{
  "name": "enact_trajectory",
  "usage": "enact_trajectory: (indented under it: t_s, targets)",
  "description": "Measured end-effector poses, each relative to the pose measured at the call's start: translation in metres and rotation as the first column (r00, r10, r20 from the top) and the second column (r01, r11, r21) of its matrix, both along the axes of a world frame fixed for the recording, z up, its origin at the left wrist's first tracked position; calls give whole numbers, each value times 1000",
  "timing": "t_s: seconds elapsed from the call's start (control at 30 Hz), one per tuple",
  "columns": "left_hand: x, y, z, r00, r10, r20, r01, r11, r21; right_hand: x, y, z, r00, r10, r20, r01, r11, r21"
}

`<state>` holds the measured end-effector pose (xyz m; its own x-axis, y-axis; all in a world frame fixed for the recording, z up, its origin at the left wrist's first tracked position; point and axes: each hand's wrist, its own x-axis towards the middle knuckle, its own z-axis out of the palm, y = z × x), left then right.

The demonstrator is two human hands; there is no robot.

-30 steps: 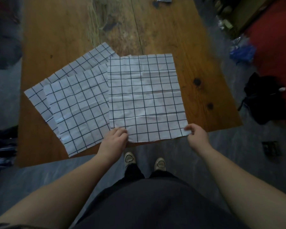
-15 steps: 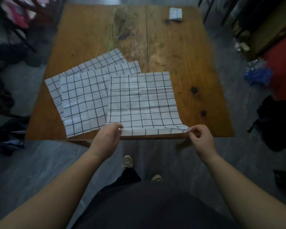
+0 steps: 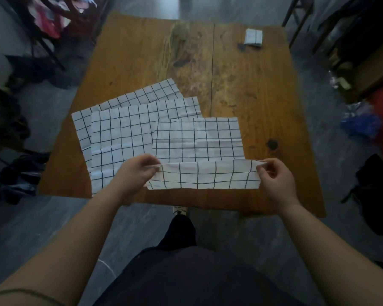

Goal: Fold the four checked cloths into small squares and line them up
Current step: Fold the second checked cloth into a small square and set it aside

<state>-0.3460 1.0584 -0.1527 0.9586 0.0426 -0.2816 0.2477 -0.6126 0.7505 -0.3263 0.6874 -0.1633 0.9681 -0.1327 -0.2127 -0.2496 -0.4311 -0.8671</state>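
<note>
Three white cloths with a black grid lie overlapping on the wooden table [image 3: 263, 102]. The top cloth [image 3: 199, 140] is nearest me, and its near edge is lifted and curled over toward the far side. My left hand [image 3: 135, 173] pinches its near left corner. My right hand [image 3: 274, 175] pinches its near right corner. The middle cloth [image 3: 119, 133] and the bottom cloth [image 3: 128, 98] lie flat to the left, fanned out. A fourth cloth [image 3: 253, 36], folded small, sits at the table's far right corner.
Pale worn patches run down the table's middle. Dark bags lie on the floor at right [image 3: 376, 195] and left [image 3: 16, 175]. A blue bundle [image 3: 360, 124] lies on the floor at right, near a red surface. My feet stand under the near edge.
Both hands have raised the top cloth's near edge off the table and carried it away from me, so a strip shows turned over. The camera has tilted up, showing more table.
</note>
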Motion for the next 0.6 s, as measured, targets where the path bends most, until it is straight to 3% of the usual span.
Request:
enact_trajectory:
  t_s: [0.27,0.43,0.6]
  targets:
    - [126,35,-33,962,238,-134,-261,946,-192,123,42,-18,991,-97,-89,85,988,-129]
    - [195,39,-60,957,202,-209,-239,956,-168,181,58,-33,973,-165,-159,128,966,-223]
    - [236,37,-75,960,161,-227,-170,985,-23,213,62,-54,951,-188,-244,109,946,-306]
